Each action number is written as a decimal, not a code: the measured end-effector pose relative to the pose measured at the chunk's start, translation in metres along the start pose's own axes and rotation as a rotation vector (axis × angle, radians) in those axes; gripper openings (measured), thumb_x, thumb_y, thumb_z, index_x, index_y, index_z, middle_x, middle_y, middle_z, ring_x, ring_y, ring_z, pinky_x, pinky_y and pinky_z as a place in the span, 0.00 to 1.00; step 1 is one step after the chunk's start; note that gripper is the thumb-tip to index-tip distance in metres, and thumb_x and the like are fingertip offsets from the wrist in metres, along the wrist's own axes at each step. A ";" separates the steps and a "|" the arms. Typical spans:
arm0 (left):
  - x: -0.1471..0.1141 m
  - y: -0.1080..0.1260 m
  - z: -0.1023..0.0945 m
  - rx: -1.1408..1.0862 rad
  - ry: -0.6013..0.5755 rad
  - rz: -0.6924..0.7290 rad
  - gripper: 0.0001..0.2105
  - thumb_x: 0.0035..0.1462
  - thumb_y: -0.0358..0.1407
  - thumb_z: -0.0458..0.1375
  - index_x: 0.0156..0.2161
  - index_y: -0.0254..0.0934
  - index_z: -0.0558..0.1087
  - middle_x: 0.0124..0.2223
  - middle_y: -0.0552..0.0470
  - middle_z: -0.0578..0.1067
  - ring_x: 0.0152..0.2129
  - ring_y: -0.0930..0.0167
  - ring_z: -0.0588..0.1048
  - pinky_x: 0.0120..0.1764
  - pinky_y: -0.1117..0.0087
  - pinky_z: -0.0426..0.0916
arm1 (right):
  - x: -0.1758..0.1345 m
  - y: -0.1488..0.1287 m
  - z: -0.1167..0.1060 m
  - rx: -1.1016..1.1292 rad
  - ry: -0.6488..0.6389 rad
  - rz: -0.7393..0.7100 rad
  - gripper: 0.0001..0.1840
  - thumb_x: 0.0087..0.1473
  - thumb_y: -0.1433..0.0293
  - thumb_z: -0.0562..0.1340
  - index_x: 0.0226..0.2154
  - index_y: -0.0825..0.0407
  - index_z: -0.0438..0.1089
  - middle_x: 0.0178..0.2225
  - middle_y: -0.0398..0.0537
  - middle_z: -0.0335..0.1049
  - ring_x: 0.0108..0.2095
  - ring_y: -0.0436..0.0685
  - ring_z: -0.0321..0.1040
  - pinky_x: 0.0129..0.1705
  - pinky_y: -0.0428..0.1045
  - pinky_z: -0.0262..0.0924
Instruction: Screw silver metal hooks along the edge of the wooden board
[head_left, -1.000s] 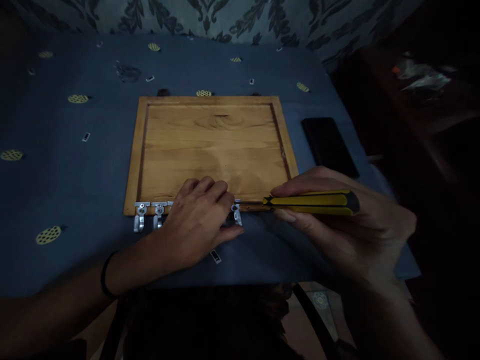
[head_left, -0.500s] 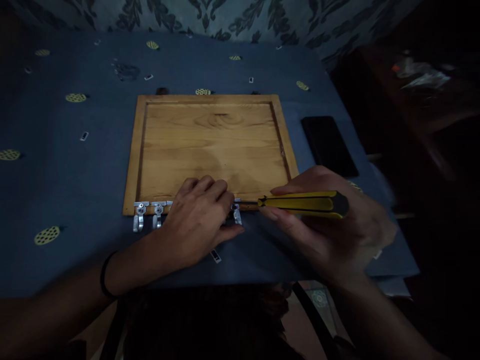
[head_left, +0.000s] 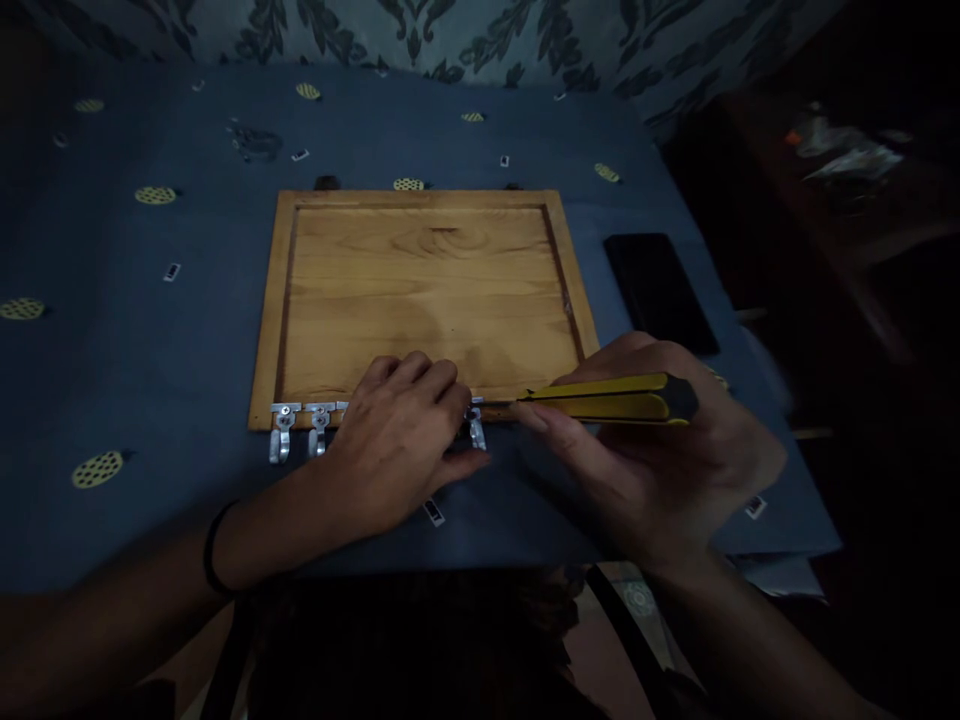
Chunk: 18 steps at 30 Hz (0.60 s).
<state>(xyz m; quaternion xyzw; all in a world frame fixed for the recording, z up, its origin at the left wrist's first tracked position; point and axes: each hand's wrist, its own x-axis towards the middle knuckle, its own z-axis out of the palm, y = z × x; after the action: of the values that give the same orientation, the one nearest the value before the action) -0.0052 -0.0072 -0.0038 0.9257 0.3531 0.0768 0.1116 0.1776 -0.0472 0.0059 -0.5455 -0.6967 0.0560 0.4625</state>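
Looking down on a table (head_left: 172, 400) under dark blue cloth, with patterned wallpaper (head_left: 420, 35) beyond its back edge. Lying flat toward the table's front edge, roughly midway between the left and right sides: a framed wooden panel (head_left: 435, 290) with a recessed middle. Clamped around a screwdriver (head_left: 615, 400) at the panel's front right corner — the right hand (head_left: 667, 470). Bent over the panel's front edge, knuckles up, thumb on the near side — the left hand (head_left: 401, 440); cannot tell whether gripping or only pressing. Near the table's right edge, beyond the right hand: a flat black device (head_left: 660, 290). Nearly level, with the yellow-and-black handle rightward and shaft leftward along the panel's front edge: that screwdriver, tip too dim to make out. Along the same edge, partly beneath the left hand: silver hooks (head_left: 283, 440). Around the left wrist: a thin black band (head_left: 212, 555).
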 end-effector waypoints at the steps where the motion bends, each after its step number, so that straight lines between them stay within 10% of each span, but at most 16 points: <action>1: 0.000 0.000 0.000 0.003 0.002 0.001 0.19 0.57 0.49 0.67 0.41 0.33 0.76 0.41 0.48 0.76 0.42 0.58 0.73 0.45 0.57 0.66 | 0.000 0.000 -0.001 0.017 -0.006 0.004 0.14 0.54 0.62 0.72 0.28 0.46 0.67 0.24 0.40 0.66 0.25 0.55 0.67 0.25 0.54 0.60; 11: 0.002 0.001 -0.003 -0.001 -0.064 -0.027 0.19 0.59 0.49 0.65 0.45 0.33 0.77 0.42 0.47 0.76 0.44 0.57 0.73 0.46 0.55 0.67 | 0.000 0.003 -0.012 0.223 -0.130 0.033 0.10 0.57 0.72 0.68 0.40 0.43 0.74 0.35 0.42 0.74 0.35 0.55 0.72 0.34 0.53 0.67; 18: 0.002 0.000 -0.003 -0.004 -0.054 -0.019 0.17 0.59 0.48 0.66 0.42 0.34 0.77 0.41 0.47 0.76 0.43 0.58 0.73 0.45 0.57 0.66 | -0.003 0.001 -0.021 0.236 0.057 0.080 0.02 0.59 0.70 0.66 0.34 0.49 0.76 0.32 0.43 0.77 0.22 0.50 0.69 0.30 0.52 0.74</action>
<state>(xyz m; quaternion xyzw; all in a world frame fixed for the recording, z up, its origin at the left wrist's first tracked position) -0.0046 -0.0058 -0.0009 0.9239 0.3584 0.0511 0.1235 0.1929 -0.0576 0.0152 -0.5161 -0.6494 0.1404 0.5406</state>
